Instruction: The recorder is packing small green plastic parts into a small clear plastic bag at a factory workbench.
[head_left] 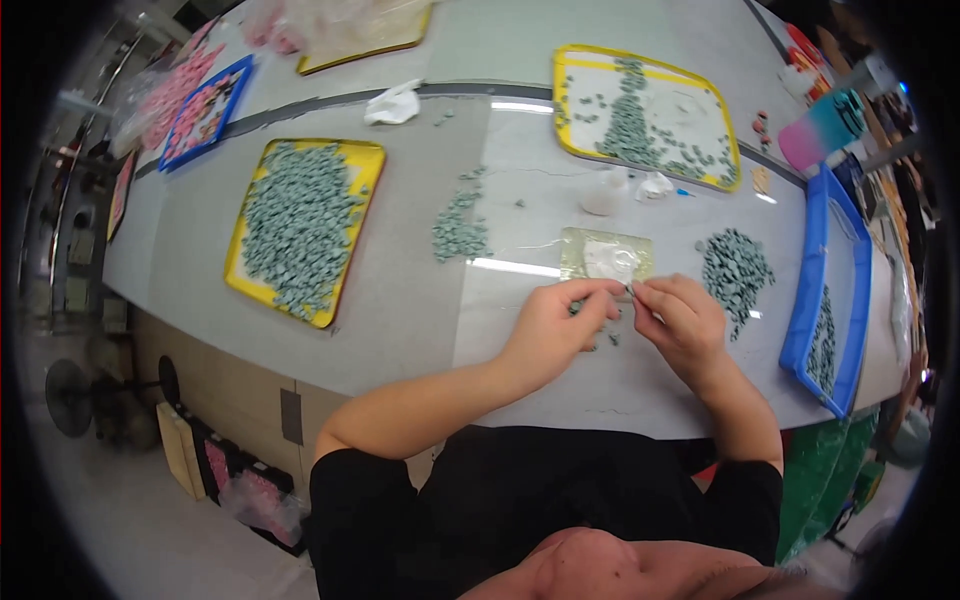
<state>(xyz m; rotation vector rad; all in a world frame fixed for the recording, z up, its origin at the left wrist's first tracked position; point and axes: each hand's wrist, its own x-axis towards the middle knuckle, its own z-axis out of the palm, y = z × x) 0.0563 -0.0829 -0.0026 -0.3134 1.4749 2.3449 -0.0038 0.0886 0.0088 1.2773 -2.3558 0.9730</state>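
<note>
Two hands meet over the near part of the grey tabletop (400,300). The left hand (560,325) is curled almost shut, with its thumb and first finger pinched at the tips. The right hand (680,320) is curled the same way, and its fingertips come close to the left ones. Something very small sits between the two pinches, but it is too tiny to make out. Both hands seem to grip it together.

Both forearms are bare. The left forearm comes in from the near left and slants up to the right. The right forearm comes in from the near right and slants up to the left. The wrists hang low, close to the tabletop.

A few small grey-green pieces (605,338) lie just under the hands. Just beyond the fingertips lies a clear plastic bag (607,255), flat on the tabletop. A pile of grey-green pieces (735,270) sits just right of the right hand. A smaller pile (460,230) sits to the far left of the hands.

One yellow tray (355,240) full of the same pieces lies well to the left. Another yellow tray (575,120) lies at the far side. A blue tray (810,290) stands at the right edge.
</note>
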